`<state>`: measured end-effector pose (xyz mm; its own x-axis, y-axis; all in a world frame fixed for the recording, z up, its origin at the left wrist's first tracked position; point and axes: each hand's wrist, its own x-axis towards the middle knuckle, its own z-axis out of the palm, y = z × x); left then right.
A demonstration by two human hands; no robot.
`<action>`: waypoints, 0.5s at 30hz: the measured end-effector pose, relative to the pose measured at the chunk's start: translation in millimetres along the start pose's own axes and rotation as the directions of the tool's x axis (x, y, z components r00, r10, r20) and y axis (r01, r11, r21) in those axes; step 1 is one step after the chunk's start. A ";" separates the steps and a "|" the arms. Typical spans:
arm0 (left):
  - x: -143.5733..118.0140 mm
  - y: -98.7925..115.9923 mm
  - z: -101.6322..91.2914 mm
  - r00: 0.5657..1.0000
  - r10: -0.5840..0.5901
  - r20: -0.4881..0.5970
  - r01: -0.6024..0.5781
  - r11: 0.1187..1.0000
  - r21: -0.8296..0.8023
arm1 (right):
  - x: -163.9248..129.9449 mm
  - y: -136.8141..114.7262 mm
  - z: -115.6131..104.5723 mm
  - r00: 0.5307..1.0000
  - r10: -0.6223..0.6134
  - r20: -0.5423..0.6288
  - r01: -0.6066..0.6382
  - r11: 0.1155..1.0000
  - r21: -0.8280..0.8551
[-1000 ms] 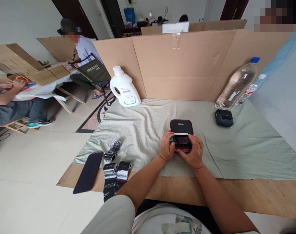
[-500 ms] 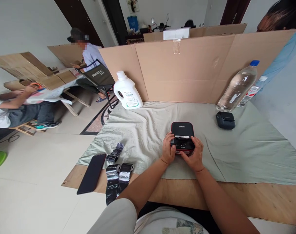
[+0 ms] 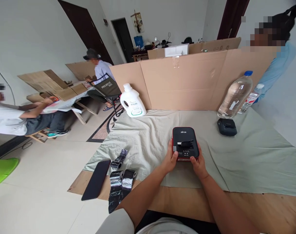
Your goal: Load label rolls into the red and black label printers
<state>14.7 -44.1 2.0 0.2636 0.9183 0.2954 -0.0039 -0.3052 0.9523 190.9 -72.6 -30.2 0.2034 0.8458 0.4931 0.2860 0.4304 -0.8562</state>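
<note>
A small black label printer with a red rim (image 3: pixel 185 143) stands on the pale green cloth (image 3: pixel 247 156) in front of me. My left hand (image 3: pixel 170 160) grips its near left corner and my right hand (image 3: pixel 198 162) grips its near right corner. The lid is down and a dark strip pokes out of the slot on top. Left of my arm lie three black shiny rolls (image 3: pixel 120 179) and a black phone (image 3: pixel 96 179) face down.
A second small black printer (image 3: pixel 227 126) sits at the back right near a large clear water bottle (image 3: pixel 234 96). A white detergent jug (image 3: pixel 132 101) stands at the back left. A cardboard wall (image 3: pixel 191 79) borders the table. Other people sit at the left and stand behind the wall at the right.
My hands have slid from the top of the printer down to its near corners, and the lid now lies flat. The camera has tilted upward.
</note>
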 end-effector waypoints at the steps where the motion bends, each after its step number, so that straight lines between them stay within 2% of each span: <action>1: -0.8 3.8 -1.4 1.000 0.002 -0.007 -0.002 1.000 -0.020 | 0.0 -5.2 0.2 1.000 -0.028 0.006 0.028 1.000 0.012; 4: -1.6 14.0 -3.9 0.997 -0.030 -0.074 0.018 0.986 -0.164 | -0.8 -21.9 -0.1 0.991 -0.119 0.067 0.121 0.992 -0.031; 7: 3.0 18.4 -6.6 0.968 -0.198 -0.157 0.113 0.894 -0.433 | -2.6 -32.6 0.1 0.962 -0.192 0.196 0.215 0.971 -0.103; 9: 12.3 16.6 -14.3 0.932 -0.307 -0.191 0.151 0.811 -0.566 | -4.6 -33.7 1.8 0.951 -0.186 0.246 0.221 0.968 -0.121; 12: 40.9 8.6 -43.3 0.888 -0.376 -0.263 0.130 0.755 -0.643 | -8.5 -25.9 6.3 0.969 -0.086 0.231 0.129 0.976 -0.174; 15: 86.2 0.1 -94.1 0.868 -0.340 -0.362 0.047 0.781 -0.623 | -12.8 -7.6 10.9 0.984 0.003 0.180 0.045 0.964 -0.260</action>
<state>-53.3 58.8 34.8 -0.1187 0.9922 -0.0394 -0.5912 -0.0388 0.8056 176.0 -83.3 -31.6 0.0328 0.8899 0.4549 0.5288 0.3708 -0.7635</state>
